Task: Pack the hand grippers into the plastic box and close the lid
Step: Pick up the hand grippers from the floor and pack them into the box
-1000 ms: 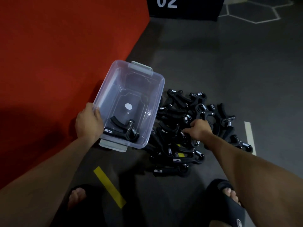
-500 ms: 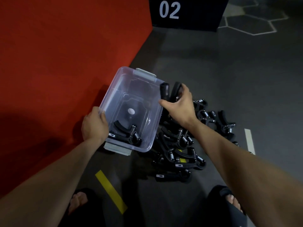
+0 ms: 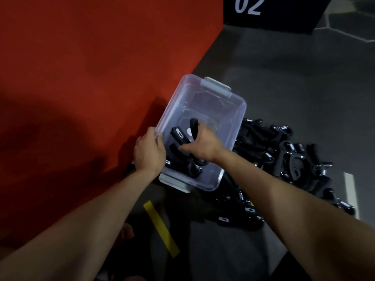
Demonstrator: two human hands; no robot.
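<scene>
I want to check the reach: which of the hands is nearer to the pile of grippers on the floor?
Right. The right hand is inside the box, beside the pile; the left hand grips the box's far wall.

Dim grey floor meets red carpet (yellow tape strip nearby).

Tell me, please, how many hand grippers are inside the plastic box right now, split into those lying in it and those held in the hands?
Lying on the bottom of the plastic box: 1, the loose hand gripper.
Held over it by the right hand: 1, the held hand gripper.
Held by the left hand: 0; it grips the box rim.
Total: 2.
</scene>
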